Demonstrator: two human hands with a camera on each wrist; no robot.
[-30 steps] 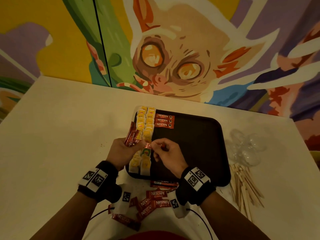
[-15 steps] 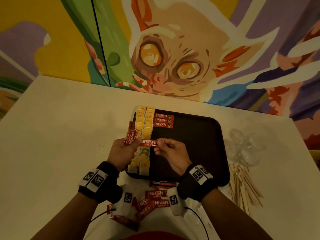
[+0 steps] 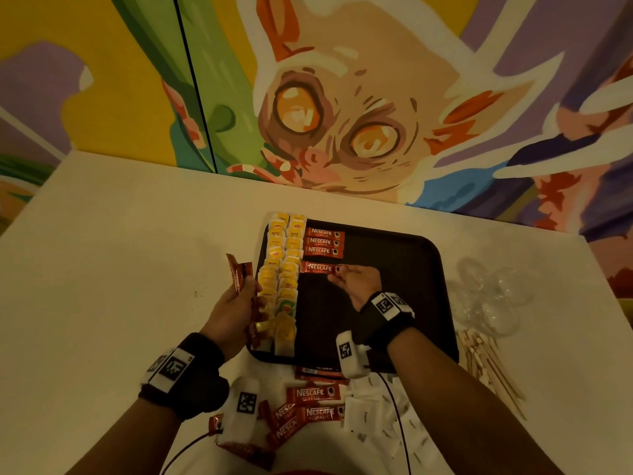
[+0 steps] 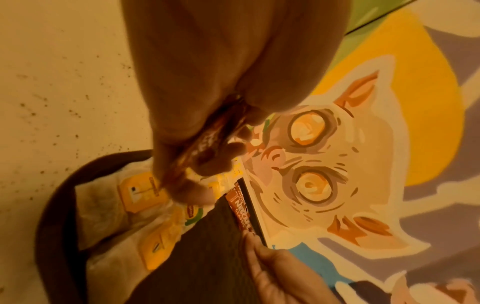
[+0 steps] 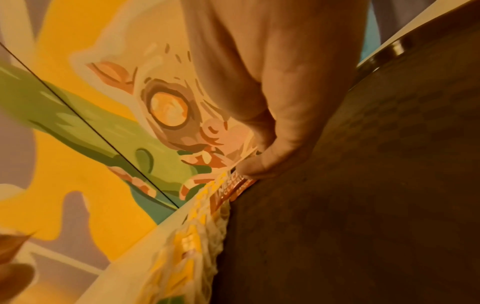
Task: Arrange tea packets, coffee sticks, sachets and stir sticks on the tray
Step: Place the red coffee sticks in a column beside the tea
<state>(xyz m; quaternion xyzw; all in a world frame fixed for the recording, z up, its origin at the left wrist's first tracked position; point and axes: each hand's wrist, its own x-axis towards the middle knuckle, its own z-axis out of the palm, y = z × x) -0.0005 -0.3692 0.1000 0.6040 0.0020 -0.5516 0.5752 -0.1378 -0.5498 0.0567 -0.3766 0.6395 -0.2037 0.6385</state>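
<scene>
A dark tray [image 3: 394, 269] lies on the white table. Two columns of yellow tea packets [image 3: 284, 265] run along its left side, and three red coffee sticks [image 3: 323, 242] lie in a row beside them at the far end. My right hand [image 3: 337, 271] pinches the right end of a fourth coffee stick [image 3: 318, 268] just below that row, low over the tray floor [image 5: 363, 185]. My left hand [image 3: 241, 293] grips a bundle of red coffee sticks [image 3: 239, 272] at the tray's left rim. In the left wrist view the bundle [image 4: 207, 144] sits between curled fingers.
More red coffee sticks [image 3: 308, 402] and white sachets [image 3: 373, 413] lie loose at the near table edge. Wooden stir sticks [image 3: 486, 361] are piled right of the tray, with clear plastic [image 3: 489, 296] behind them. A painted wall rises behind the table.
My right hand drew one coffee stick out of the left hand's bundle and carried it forward and right, down beside the row of three on the tray. The left hand stayed put.
</scene>
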